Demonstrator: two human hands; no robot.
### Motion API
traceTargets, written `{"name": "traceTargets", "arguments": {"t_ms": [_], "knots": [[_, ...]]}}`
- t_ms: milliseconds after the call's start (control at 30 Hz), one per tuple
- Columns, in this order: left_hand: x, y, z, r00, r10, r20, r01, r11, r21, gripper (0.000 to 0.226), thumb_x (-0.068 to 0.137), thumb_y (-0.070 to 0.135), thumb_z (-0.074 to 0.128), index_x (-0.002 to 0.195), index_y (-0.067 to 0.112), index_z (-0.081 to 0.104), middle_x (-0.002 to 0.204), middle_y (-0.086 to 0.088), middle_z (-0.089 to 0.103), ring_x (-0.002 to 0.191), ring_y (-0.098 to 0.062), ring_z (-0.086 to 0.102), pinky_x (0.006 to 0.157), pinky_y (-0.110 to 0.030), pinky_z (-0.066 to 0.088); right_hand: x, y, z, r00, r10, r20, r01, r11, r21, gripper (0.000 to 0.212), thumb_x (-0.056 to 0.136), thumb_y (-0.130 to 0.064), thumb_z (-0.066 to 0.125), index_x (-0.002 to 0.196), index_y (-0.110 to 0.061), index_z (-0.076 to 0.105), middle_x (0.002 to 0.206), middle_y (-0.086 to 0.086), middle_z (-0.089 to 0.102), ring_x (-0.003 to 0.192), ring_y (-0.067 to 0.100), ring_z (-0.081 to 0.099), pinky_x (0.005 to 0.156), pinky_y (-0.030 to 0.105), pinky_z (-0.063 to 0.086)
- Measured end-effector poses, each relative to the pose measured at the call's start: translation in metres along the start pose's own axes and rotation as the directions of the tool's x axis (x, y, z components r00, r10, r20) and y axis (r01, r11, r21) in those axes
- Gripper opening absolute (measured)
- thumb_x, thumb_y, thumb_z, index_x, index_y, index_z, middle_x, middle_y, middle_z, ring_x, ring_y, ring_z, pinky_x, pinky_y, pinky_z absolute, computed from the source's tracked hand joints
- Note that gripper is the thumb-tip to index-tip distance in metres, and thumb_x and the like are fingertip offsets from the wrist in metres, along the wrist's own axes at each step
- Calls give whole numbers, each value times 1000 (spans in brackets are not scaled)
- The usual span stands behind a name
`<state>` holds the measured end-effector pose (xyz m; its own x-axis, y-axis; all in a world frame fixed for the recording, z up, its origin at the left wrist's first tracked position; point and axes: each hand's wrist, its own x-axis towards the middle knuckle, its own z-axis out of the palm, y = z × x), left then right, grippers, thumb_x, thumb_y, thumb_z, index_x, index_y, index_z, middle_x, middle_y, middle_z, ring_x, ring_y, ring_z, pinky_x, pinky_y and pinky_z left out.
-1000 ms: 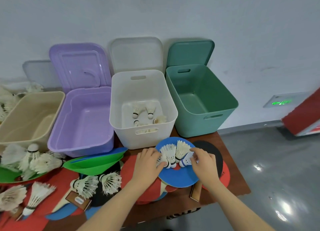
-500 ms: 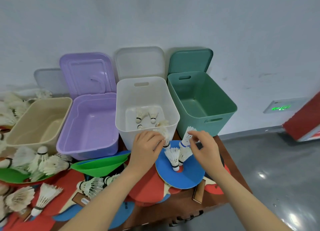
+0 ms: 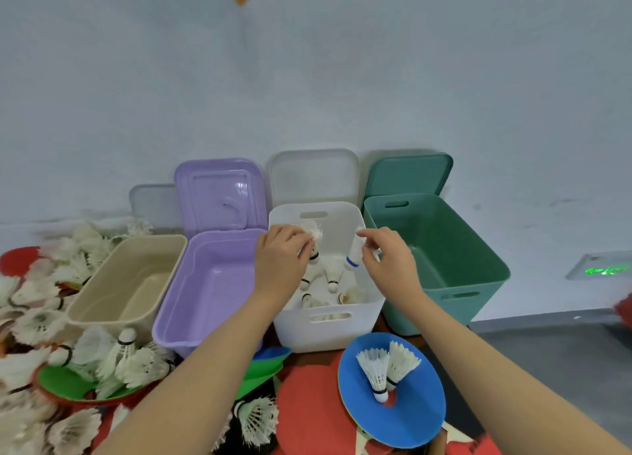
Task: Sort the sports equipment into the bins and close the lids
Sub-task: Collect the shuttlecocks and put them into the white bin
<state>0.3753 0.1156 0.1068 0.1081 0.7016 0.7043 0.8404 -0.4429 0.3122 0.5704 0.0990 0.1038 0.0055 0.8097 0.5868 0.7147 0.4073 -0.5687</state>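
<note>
Over the white bin [image 3: 328, 328], the left hand [image 3: 280, 259] grips a shuttlecock [image 3: 313, 237]; the right hand [image 3: 388, 259] appears to pinch a blue-banded shuttlecock [image 3: 353, 258], blurred. Two more rest on the near blue paddle [image 3: 410, 417].

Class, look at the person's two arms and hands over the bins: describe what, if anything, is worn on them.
Both forearms are bare right to the bottom edge of the picture; no sleeves show. The left hand and right hand wear no gloves, and no watch, bracelet or ring is visible on wrists or fingers.

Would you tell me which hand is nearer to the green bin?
Right. The right hand hovers over the white bin beside the green bin; the left hand is over the white bin's far side.
</note>
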Motion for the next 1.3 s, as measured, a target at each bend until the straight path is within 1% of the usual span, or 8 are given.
{"name": "traceTargets", "arguments": {"t_ms": [133,200,333,433,667,800,933,1300], "knots": [[3,-9,6,920,-161,358,77,968,237,35,94,26,47,127,18,54,134,0,51,123,-23,42,96,-31,23,14,14,16,976,86,201,-67,992,-103,34,90,-11,55,123,-15,58,114,2,62,108,21,50,90,27,36],[-4,-10,8,885,-180,429,73,964,255,41,96,28,45,136,17,45,140,-1,45,128,-22,37,101,-32,21,7,22,16,964,104,244,-70,987,-145,35,90,-14,56,125,-15,57,119,3,60,112,23,47,93,28,32],[-25,2,8,905,-71,420,10,990,144,34,87,24,56,116,9,62,120,-10,61,110,-30,55,91,-39,37,-24,32,3,980,10,199,20,989,-147,25,87,-10,60,112,-12,65,105,3,64,98,26,54,83,28,31],[-43,18,13,915,15,404,-45,997,63,39,80,33,44,102,12,68,103,-5,67,94,-26,63,83,-33,40,-52,40,-12,982,-31,189,56,990,-132,20,85,-9,61,104,-11,66,96,2,65,89,23,56,78,29,37],[-99,56,39,872,198,447,-187,980,-70,36,79,31,42,95,15,69,99,1,67,92,-20,59,83,-29,30,-122,65,-36,962,173,212,-162,984,-70,15,87,-11,62,101,-15,67,86,-8,60,75,6,55,65,23,47],[-126,72,55,741,102,664,-82,995,-62,39,92,31,41,126,17,54,127,0,52,120,-21,44,97,-33,26,-144,95,-29,864,321,387,-247,942,-228,29,89,-21,60,117,-15,60,103,-1,61,98,19,53,81,29,42],[-151,77,74,670,24,742,-70,997,31,45,94,38,39,134,19,46,135,0,46,123,-21,37,100,-33,24,-158,107,-20,813,384,438,-224,900,-374,37,89,-29,58,125,-21,55,118,-1,57,107,23,51,88,36,38],[-168,73,80,738,-82,670,196,976,-96,11,92,24,54,95,18,63,107,5,57,103,-16,51,84,-30,35,-176,103,-24,881,330,338,-205,912,-356,7,86,-17,62,87,-20,68,88,-6,62,84,20,57,80,36,34]]}}
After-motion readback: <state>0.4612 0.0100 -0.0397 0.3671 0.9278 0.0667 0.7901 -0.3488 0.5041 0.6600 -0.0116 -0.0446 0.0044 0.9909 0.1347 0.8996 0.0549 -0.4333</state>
